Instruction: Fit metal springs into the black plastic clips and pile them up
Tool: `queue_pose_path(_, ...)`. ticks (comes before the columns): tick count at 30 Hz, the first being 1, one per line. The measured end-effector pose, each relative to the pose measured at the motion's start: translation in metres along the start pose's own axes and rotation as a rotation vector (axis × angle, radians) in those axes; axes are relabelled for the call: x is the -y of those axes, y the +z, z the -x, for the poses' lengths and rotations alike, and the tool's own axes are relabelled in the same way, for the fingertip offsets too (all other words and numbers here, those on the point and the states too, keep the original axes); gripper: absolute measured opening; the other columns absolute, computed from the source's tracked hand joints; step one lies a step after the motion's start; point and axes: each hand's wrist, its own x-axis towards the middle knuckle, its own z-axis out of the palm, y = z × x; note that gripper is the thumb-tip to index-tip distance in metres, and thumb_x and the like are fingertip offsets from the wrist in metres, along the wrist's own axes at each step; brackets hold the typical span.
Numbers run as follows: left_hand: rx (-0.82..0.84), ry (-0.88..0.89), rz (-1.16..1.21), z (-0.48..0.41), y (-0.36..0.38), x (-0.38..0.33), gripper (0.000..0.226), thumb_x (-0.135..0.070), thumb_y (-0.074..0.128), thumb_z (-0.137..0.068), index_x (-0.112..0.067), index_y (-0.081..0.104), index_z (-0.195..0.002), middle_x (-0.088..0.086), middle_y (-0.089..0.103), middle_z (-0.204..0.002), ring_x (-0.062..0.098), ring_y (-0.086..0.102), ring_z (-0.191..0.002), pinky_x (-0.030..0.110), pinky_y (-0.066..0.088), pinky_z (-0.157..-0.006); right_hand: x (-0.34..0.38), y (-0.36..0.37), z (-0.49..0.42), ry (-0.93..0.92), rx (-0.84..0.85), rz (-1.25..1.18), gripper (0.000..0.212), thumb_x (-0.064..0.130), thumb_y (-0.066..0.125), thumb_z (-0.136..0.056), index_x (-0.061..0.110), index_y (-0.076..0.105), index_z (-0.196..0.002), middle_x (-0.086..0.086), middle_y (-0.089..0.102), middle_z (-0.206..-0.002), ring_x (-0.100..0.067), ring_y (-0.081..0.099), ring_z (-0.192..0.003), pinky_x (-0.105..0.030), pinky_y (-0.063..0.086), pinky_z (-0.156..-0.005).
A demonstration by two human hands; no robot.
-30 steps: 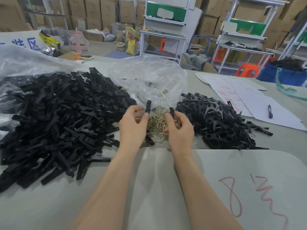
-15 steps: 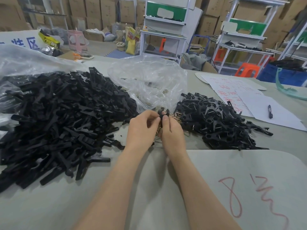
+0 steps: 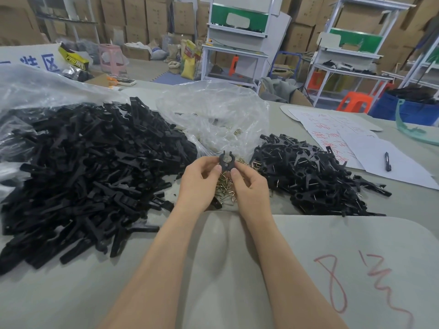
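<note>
**While Two Hands Share One Clip**

While we hold it just above the grey surface, the small black plastic clip with a forked top sits pinched between the fingers of our left hand and right hand. Beneath it, brass-coloured metal springs lie loose at the mouth of a clear plastic bag. A large heap of black plastic parts lies to the left, and a smaller pile of sprung black clips to the right.

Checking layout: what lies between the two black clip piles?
In the head view, a clear plastic bag and loose metal springs lie there; the left hand and right hand pinch one clip above them.
</note>
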Motion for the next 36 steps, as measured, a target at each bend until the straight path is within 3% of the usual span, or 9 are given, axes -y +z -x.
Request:
queue_pose_path(8, 0.021, -0.009, -0.012, -0.001, -0.001, 0.001, 0.013, -0.011, 0.063, -0.09, -0.022, 0.066, -0.098, -0.003, 0.071, -0.097, 0.01, 0.066, -0.097, 0.035, 0.05, -0.095, -0.002, -0.001, -0.001, 0.022, -0.03, 0.039, 0.027, 0.014, 0.058, -0.093, 0.009, 0.067, -0.118, -0.002, 0.071, -0.111, -0.013, 0.064, -0.107, -0.037, 0.048, -0.1)
queue_pose_path(11, 0.021, -0.018, 0.0, -0.001, -0.002, 0.001, 0.019, -0.011, 0.065, -0.089, -0.03, 0.064, -0.087, -0.007, 0.072, -0.091, 0.008, 0.067, -0.091, 0.035, 0.052, -0.092, -0.002, 0.0, -0.001, 0.01, -0.044, 0.042, 0.026, 0.013, 0.058, -0.093, 0.009, 0.068, -0.116, -0.001, 0.071, -0.108, -0.011, 0.065, -0.105, -0.031, 0.049, -0.098)
queue_pose_path(16, 0.02, -0.04, 0.009, 0.0, -0.001, 0.001, 0.012, -0.011, 0.065, -0.088, -0.018, 0.066, -0.098, 0.0, 0.071, -0.093, 0.008, 0.065, -0.086, 0.035, 0.052, -0.092, -0.003, 0.0, -0.002, 0.015, -0.053, -0.015, 0.022, 0.011, 0.06, -0.092, 0.009, 0.07, -0.111, 0.01, 0.07, -0.093, -0.004, 0.067, -0.094, -0.012, 0.049, -0.084)
queue_pose_path(22, 0.045, -0.03, 0.018, 0.002, -0.002, -0.002, 0.015, -0.01, 0.065, -0.088, -0.025, 0.064, -0.091, -0.002, 0.069, -0.09, 0.01, 0.063, -0.086, 0.038, 0.051, -0.093, -0.001, -0.003, 0.0, 0.029, -0.029, -0.023, 0.02, 0.013, 0.061, -0.092, 0.014, 0.071, -0.109, 0.0, 0.07, -0.106, 0.0, 0.063, -0.095, -0.012, 0.046, -0.086)
queue_pose_path(24, 0.055, -0.041, 0.046, 0.003, -0.002, -0.003, 0.014, -0.01, 0.066, -0.088, -0.024, 0.065, -0.092, 0.0, 0.069, -0.09, 0.013, 0.062, -0.087, 0.036, 0.053, -0.089, 0.001, -0.003, 0.0, 0.031, -0.018, -0.051, 0.018, 0.012, 0.06, -0.092, 0.019, 0.071, -0.104, -0.002, 0.069, -0.103, -0.002, 0.063, -0.09, -0.016, 0.047, -0.083)
queue_pose_path(27, 0.1, -0.107, 0.185, 0.004, -0.003, -0.005, 0.017, -0.007, 0.064, -0.089, -0.014, 0.065, -0.105, -0.002, 0.071, -0.088, 0.009, 0.065, -0.081, 0.022, 0.055, -0.074, 0.005, -0.005, 0.001, 0.054, 0.014, -0.119, 0.021, 0.01, 0.059, -0.093, 0.027, 0.07, -0.092, 0.012, 0.067, -0.078, 0.003, 0.056, -0.066, -0.014, 0.044, -0.067)
queue_pose_path(31, 0.188, -0.209, 0.387, 0.005, -0.005, -0.009, 0.016, -0.006, 0.06, -0.091, -0.018, 0.066, -0.1, -0.012, 0.069, -0.068, -0.002, 0.064, -0.067, 0.012, 0.053, -0.065, 0.009, -0.008, 0.002, 0.118, 0.02, -0.231, 0.015, 0.007, 0.058, -0.093, 0.02, 0.066, -0.088, 0.017, 0.058, -0.057, 0.002, 0.048, -0.052, -0.012, 0.039, -0.054)
queue_pose_path(33, 0.19, -0.254, 0.454, 0.005, -0.006, -0.009, 0.015, -0.008, 0.06, -0.091, -0.018, 0.065, -0.1, -0.012, 0.067, -0.064, -0.002, 0.063, -0.064, 0.013, 0.054, -0.065, 0.012, -0.009, 0.003, 0.149, 0.046, -0.293, 0.012, 0.008, 0.057, -0.094, 0.015, 0.064, -0.088, 0.011, 0.053, -0.056, -0.003, 0.041, -0.049, -0.015, 0.035, -0.048)
queue_pose_path(36, 0.186, -0.311, 0.538, 0.004, -0.008, -0.01, 0.014, -0.006, 0.061, -0.09, -0.017, 0.061, -0.098, -0.007, 0.07, -0.066, 0.002, 0.066, -0.063, 0.016, 0.054, -0.061, 0.015, -0.008, 0.004, 0.192, 0.09, -0.371, 0.013, 0.01, 0.053, -0.096, 0.011, 0.065, -0.092, -0.005, 0.055, -0.074, -0.013, 0.042, -0.06, -0.023, 0.037, -0.057)
